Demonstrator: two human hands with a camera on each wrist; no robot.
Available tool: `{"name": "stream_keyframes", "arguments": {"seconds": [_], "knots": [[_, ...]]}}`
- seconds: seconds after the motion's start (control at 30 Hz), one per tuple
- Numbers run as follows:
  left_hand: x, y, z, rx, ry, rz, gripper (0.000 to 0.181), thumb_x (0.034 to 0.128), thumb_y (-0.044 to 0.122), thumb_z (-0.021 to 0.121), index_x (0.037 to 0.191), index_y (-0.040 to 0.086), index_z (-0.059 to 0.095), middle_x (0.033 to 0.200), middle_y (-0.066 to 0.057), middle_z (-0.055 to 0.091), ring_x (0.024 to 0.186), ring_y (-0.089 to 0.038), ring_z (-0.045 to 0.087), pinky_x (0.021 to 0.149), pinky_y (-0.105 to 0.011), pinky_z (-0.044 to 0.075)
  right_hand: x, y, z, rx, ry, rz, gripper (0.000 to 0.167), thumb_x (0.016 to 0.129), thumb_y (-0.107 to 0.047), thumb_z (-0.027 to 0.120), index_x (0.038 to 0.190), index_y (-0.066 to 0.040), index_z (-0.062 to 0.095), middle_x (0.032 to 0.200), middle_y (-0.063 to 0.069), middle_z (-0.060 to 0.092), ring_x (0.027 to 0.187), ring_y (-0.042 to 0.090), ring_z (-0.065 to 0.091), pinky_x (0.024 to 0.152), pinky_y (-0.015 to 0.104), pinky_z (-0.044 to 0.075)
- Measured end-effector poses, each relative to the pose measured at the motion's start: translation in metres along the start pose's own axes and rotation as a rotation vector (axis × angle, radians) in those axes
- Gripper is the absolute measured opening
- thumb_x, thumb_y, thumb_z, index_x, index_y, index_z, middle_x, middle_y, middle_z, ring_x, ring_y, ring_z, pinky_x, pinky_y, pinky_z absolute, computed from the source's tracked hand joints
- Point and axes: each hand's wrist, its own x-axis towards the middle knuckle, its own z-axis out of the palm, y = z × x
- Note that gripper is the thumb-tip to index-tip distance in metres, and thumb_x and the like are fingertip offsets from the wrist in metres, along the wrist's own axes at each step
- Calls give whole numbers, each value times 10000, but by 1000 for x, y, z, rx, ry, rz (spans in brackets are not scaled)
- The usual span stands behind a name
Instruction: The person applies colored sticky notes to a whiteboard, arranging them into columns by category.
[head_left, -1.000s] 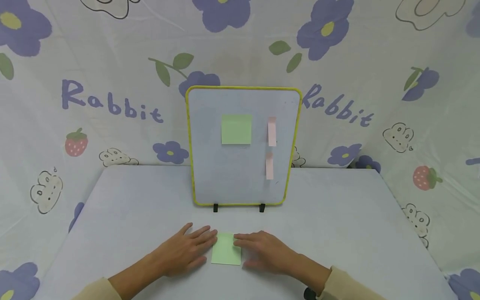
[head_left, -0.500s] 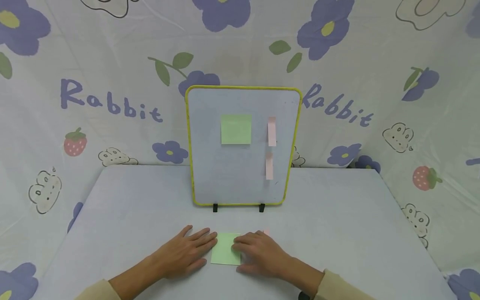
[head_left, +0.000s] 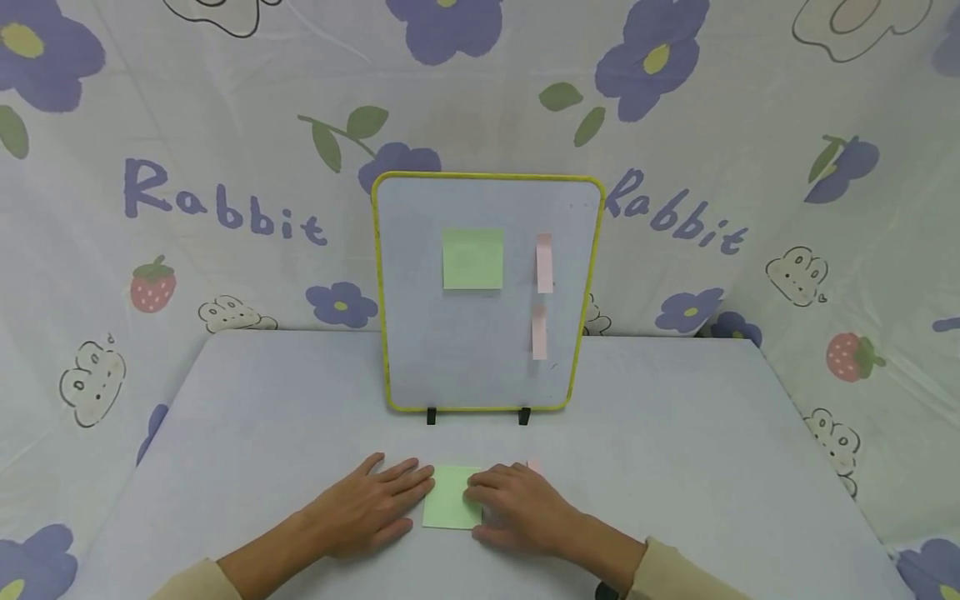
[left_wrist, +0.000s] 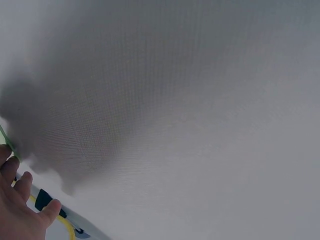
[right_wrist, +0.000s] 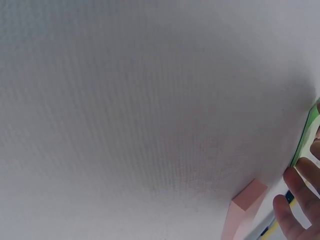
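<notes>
A light green sticky-note pad (head_left: 448,500) lies on the white table between the two hands. My left hand (head_left: 367,508) rests with its fingers spread, the fingertips touching the pad's left edge. On the other side, my right hand (head_left: 528,510) lays its slightly bent fingers over the pad's right edge, with the thumb low by the near right corner. A pink sticky-note pad (right_wrist: 245,207) sits on the table just beyond the right hand, which mostly hides it in the head view. The right fingers' undersides are only partly visible in the right wrist view.
Behind the hands stands a yellow-framed whiteboard (head_left: 480,371) on black feet (head_left: 431,416). It bears a green sticky note (head_left: 472,259) and two narrow pink notes, an upper pink note (head_left: 543,263) and a lower pink note (head_left: 539,332). A patterned cloth surrounds the table.
My right hand has shifted a little left onto the green pad, its fingers bending more, and the pink pad behind it has come into view. My left hand has hardly moved.
</notes>
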Motion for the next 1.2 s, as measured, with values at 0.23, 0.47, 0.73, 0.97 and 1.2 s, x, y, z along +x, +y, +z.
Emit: {"name": "stream_keyframes", "arguments": {"seconds": [0.23,0.47,0.73,0.97,1.2], "knots": [[-3,-2,1,16,22,10,558,1052,423,427,1535,145,402,1592,-5,355,1433,-209,378,1073,-549,372,0,0,-3,13,-16,-6,307,902,-353,713,1132,-149,715,1214,7,682,1109,150,632,903,344,516],[-6,-2,1,14,53,31,554,1048,416,445,1521,127,425,1572,-13,395,1406,-215,422,1043,-551,397,2,2,-4,9,27,-37,169,947,-270,672,1060,-162,736,1060,-45,717,1003,105,665,846,307,519],[-8,-2,3,19,50,26,556,1048,419,442,1524,132,421,1573,-1,392,1403,-201,426,1040,-544,405,4,2,-4,74,104,-110,65,890,-106,730,929,-157,723,905,-85,700,846,38,658,734,233,506],[-9,-2,3,30,42,23,560,1047,421,446,1530,139,412,1581,6,376,1410,-190,416,1047,-527,401,6,1,-8,125,103,-41,103,910,-72,705,1004,-115,698,962,-56,712,844,53,661,724,215,520],[-9,-3,3,5,-3,14,572,1053,435,423,1543,142,385,1598,14,343,1431,-182,380,1058,-516,394,10,0,-13,252,91,64,96,962,-72,644,1054,-80,670,983,-3,723,844,29,638,750,199,533]]}}
